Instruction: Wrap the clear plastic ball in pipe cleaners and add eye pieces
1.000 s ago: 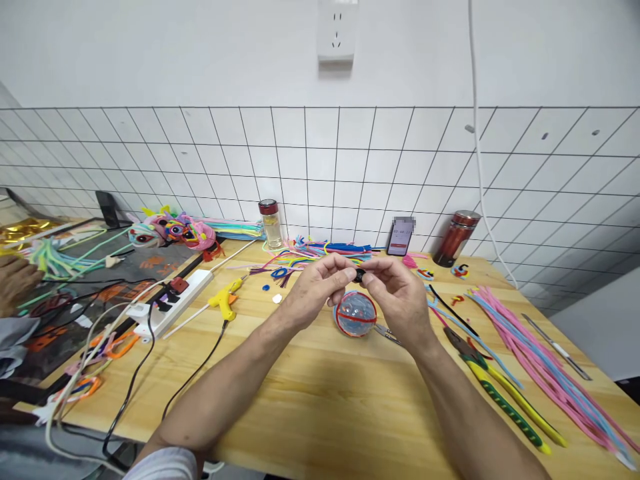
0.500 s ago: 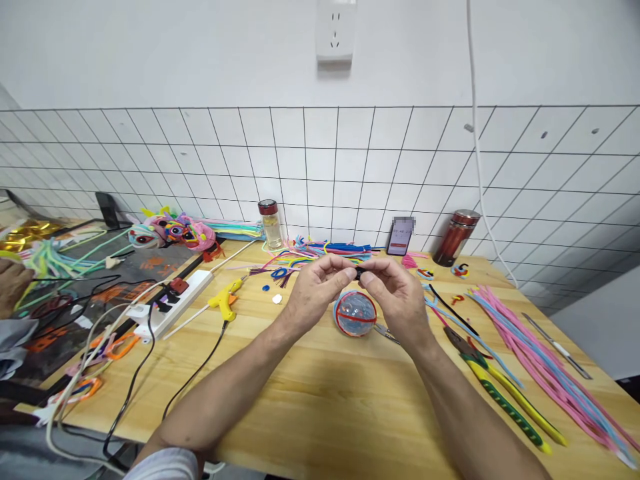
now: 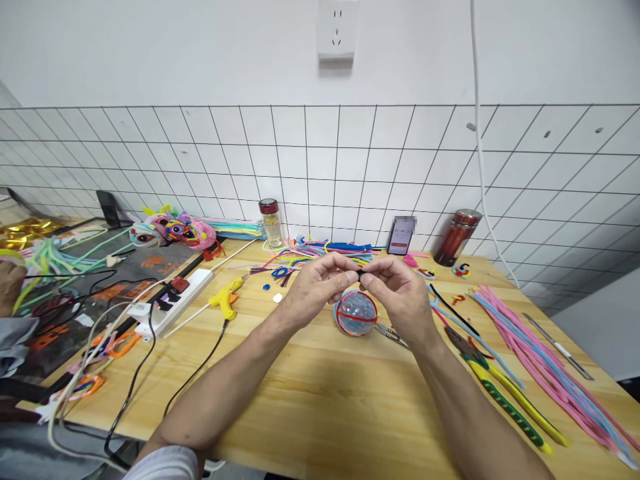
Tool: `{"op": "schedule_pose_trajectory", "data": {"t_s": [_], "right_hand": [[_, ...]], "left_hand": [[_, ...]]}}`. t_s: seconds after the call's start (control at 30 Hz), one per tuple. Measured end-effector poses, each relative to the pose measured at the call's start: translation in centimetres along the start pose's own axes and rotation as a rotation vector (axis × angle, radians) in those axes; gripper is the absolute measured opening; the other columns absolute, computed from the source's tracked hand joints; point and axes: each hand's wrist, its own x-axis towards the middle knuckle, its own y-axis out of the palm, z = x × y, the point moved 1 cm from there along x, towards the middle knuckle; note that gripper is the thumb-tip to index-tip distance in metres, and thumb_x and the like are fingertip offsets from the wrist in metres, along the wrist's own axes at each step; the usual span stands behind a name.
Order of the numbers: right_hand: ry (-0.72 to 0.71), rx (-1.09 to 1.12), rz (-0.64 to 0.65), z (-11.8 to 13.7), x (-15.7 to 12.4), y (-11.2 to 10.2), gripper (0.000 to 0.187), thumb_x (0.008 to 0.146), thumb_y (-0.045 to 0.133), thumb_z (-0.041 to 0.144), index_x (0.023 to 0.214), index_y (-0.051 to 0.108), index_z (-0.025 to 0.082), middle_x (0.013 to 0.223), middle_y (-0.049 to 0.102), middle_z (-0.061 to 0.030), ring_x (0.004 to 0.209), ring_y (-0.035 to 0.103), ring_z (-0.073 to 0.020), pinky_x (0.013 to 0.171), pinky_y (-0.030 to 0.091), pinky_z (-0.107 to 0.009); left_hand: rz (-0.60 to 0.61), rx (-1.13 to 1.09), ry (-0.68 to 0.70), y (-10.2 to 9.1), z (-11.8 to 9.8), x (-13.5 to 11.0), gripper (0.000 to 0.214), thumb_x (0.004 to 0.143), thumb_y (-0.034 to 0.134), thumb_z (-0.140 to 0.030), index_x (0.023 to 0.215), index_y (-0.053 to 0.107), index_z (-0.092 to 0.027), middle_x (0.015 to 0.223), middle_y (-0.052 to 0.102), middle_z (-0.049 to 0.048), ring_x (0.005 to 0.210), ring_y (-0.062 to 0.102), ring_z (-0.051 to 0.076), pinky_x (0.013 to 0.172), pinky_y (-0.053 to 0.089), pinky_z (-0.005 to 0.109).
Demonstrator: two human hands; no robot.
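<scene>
My left hand and my right hand meet over the middle of the table, fingertips almost touching. Both pinch a small black piece, mostly covered by the fingers; its kind is hard to make out. Just below them a clear round ball with red strips across it and a pale blue rim rests on the wood. A metal tool, partly hidden by my right hand, lies beside the ball. Closer to my right forearm are pliers with green and yellow handles and a black pipe cleaner.
Pink and blue pipe cleaners spread along the right. To the left lie a yellow glue gun and a power strip with trailing cords. A glass bottle, phone and red flask stand behind. Another person's hand shows far left.
My right hand has shifted very slightly to the right, and more of the metal tool beside the ball shows. Both hands keep their pinch on the black piece.
</scene>
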Motion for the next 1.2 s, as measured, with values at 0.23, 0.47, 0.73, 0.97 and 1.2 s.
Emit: {"op": "schedule_pose_trajectory", "data": {"t_s": [0.23, 0.47, 0.73, 0.97, 1.2], "right_hand": [[0.039, 0.011, 0.02, 0.45, 0.09, -0.12, 0.022, 0.08, 0.082, 0.038, 0.083, 0.068, 0.022, 0.072, 0.069, 0.0008, 0.066, 0.066, -0.0148, 0.066, 0.058, -0.03], [0.019, -0.029, 0.0, 0.37, 0.09, -0.08, 0.022, 0.081, 0.081, 0.038, 0.083, 0.067, 0.022, 0.073, 0.069, 0.0006, 0.067, 0.066, -0.0144, 0.065, 0.057, -0.029], [0.004, -0.007, -0.036, 0.24, 0.07, -0.25, 0.016, 0.08, 0.079, 0.031, 0.083, 0.067, 0.021, 0.072, 0.07, 0.0007, 0.066, 0.066, -0.0142, 0.064, 0.056, -0.027], [0.003, -0.017, -0.023, 0.21, -0.03, 0.03, 0.017, 0.081, 0.079, 0.034, 0.083, 0.068, 0.021, 0.072, 0.07, 0.0003, 0.066, 0.067, -0.0148, 0.065, 0.058, -0.029], [0.012, 0.002, -0.021, 0.33, -0.01, 0.2, 0.016, 0.08, 0.079, 0.033, 0.082, 0.068, 0.021, 0.069, 0.069, 0.0011, 0.063, 0.065, -0.0138, 0.064, 0.058, -0.029]], "left_hand": [[-0.005, 0.007, 0.015, 0.04, -0.16, -0.03, 0.037, 0.081, 0.084, -0.047, 0.094, 0.071, -0.015, 0.07, 0.057, -0.0038, 0.054, 0.044, 0.005, 0.05, 0.034, 0.021], [-0.002, 0.031, 0.015, -0.2, -0.12, -0.01, 0.04, 0.083, 0.081, -0.051, 0.098, 0.071, -0.015, 0.07, 0.054, -0.0043, 0.054, 0.044, 0.005, 0.051, 0.034, 0.021], [0.004, 0.069, -0.028, 0.01, -0.58, 0.05, 0.044, 0.081, 0.08, -0.057, 0.086, 0.062, -0.017, 0.065, 0.049, -0.0065, 0.051, 0.038, 0.005, 0.048, 0.031, 0.021], [0.018, 0.133, 0.058, 0.47, -0.44, -0.14, 0.044, 0.085, 0.074, -0.059, 0.089, 0.06, -0.018, 0.063, 0.044, -0.0078, 0.052, 0.033, 0.006, 0.05, 0.028, 0.022], [0.057, 0.159, 0.112, 0.22, -0.01, -0.18, 0.036, 0.094, 0.068, -0.053, 0.091, 0.059, -0.018, 0.066, 0.042, -0.0074, 0.055, 0.032, 0.007, 0.053, 0.028, 0.023]]}}
